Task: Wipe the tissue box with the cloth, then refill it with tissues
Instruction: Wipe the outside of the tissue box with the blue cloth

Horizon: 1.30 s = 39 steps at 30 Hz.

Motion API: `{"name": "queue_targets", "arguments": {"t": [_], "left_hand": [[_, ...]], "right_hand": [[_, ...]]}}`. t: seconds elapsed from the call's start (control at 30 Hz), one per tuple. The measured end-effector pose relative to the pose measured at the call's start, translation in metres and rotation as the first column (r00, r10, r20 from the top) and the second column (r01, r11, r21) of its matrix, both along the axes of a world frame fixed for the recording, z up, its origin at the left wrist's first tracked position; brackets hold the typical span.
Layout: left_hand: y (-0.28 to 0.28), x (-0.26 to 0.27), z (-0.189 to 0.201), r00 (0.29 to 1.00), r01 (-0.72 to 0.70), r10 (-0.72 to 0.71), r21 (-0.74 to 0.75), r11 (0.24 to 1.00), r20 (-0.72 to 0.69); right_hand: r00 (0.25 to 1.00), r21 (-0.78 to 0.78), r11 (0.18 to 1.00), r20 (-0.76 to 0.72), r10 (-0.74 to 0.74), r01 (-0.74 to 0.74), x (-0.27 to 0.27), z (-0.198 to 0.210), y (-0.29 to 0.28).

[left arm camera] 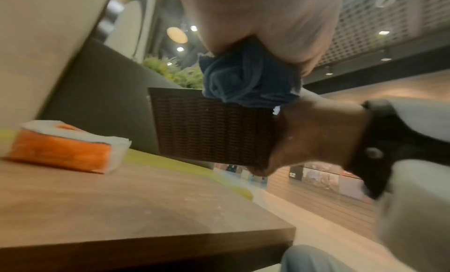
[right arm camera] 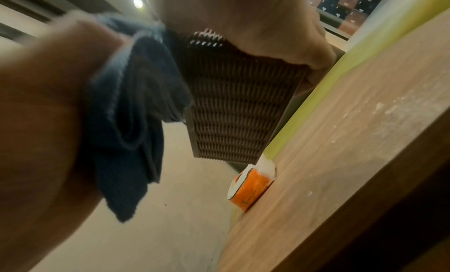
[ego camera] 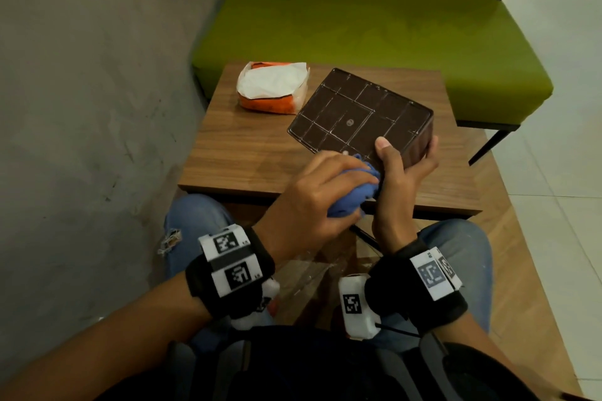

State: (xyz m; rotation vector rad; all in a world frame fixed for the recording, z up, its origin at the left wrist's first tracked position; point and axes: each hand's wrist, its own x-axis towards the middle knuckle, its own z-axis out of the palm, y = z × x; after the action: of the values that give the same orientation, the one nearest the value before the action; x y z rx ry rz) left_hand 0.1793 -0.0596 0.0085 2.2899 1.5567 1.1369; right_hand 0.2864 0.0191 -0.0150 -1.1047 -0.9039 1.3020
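The dark brown tissue box (ego camera: 361, 114) is held tilted above the wooden table (ego camera: 247, 146), its ribbed underside facing up. My right hand (ego camera: 400, 166) grips its near right corner, thumb on the underside and fingers round the side. My left hand (ego camera: 312, 192) clutches a bunched blue cloth (ego camera: 351, 195) against the box's near edge. The wrist views show the box's woven side (left arm camera: 212, 129) (right arm camera: 241, 110) with the cloth (left arm camera: 248, 81) (right arm camera: 136, 106) pressed at its edge. An opened orange and white tissue pack (ego camera: 273, 88) (left arm camera: 65, 147) (right arm camera: 250, 187) lies on the table's far left.
A green padded bench (ego camera: 374, 29) stands just behind the table. A grey wall (ego camera: 97, 75) rises close on the left. White tiled floor (ego camera: 560, 140) lies to the right. My knees in blue jeans (ego camera: 195, 221) sit under the table's near edge.
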Motion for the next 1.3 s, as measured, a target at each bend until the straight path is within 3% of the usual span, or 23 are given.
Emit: {"name": "queue_targets", "arguments": {"t": [0.07, 0.13, 0.2, 0.37, 0.5, 0.67, 0.8, 0.93, 1.1, 1.3], "left_hand": [[0.011, -0.020, 0.002, 0.993, -0.114, 0.117, -0.071, 0.991, 0.035], [0.025, -0.045, 0.001, 0.948, -0.273, 0.288, -0.118, 0.955, 0.138], [0.032, -0.050, 0.001, 0.912, -0.352, 0.369, -0.118, 0.928, 0.180], [0.017, -0.022, 0.006, 0.978, -0.174, 0.185, -0.108, 0.979, 0.100], [0.034, -0.043, 0.013, 0.900, -0.339, 0.352, -0.096, 0.936, 0.255], [0.018, -0.018, 0.010, 0.974, -0.184, 0.195, -0.098, 0.978, 0.111], [0.025, -0.035, 0.007, 0.957, -0.253, 0.266, -0.118, 0.960, 0.117], [0.020, -0.029, 0.005, 0.983, -0.173, 0.181, -0.178, 0.969, 0.031], [0.029, -0.037, 0.004, 0.954, -0.277, 0.292, -0.175, 0.945, 0.064], [0.021, -0.035, 0.002, 0.974, -0.205, 0.220, -0.205, 0.957, 0.051]], "right_hand": [[1.000, 0.038, 0.999, 0.018, 0.024, -0.025, 0.006, -0.002, -0.001], [0.998, 0.068, 0.996, 0.037, 0.047, -0.050, 0.009, -0.003, -0.003], [0.997, 0.080, 0.996, 0.061, 0.045, -0.050, 0.009, -0.002, -0.002], [0.996, 0.115, 0.993, 0.086, 0.031, -0.041, 0.008, -0.003, 0.002], [0.989, 0.136, 0.988, 0.139, 0.052, -0.071, 0.003, -0.007, -0.001], [0.994, 0.090, 0.994, 0.093, 0.053, -0.061, 0.002, -0.012, 0.000], [0.993, 0.083, 0.995, 0.106, 0.048, -0.056, 0.002, -0.016, -0.003], [0.994, 0.052, 0.997, 0.099, 0.050, -0.055, 0.004, -0.020, -0.002], [0.989, 0.023, 0.998, 0.138, 0.048, -0.052, 0.003, -0.021, -0.003], [0.988, 0.044, 0.997, 0.147, 0.055, -0.062, 0.007, -0.026, -0.004]]}}
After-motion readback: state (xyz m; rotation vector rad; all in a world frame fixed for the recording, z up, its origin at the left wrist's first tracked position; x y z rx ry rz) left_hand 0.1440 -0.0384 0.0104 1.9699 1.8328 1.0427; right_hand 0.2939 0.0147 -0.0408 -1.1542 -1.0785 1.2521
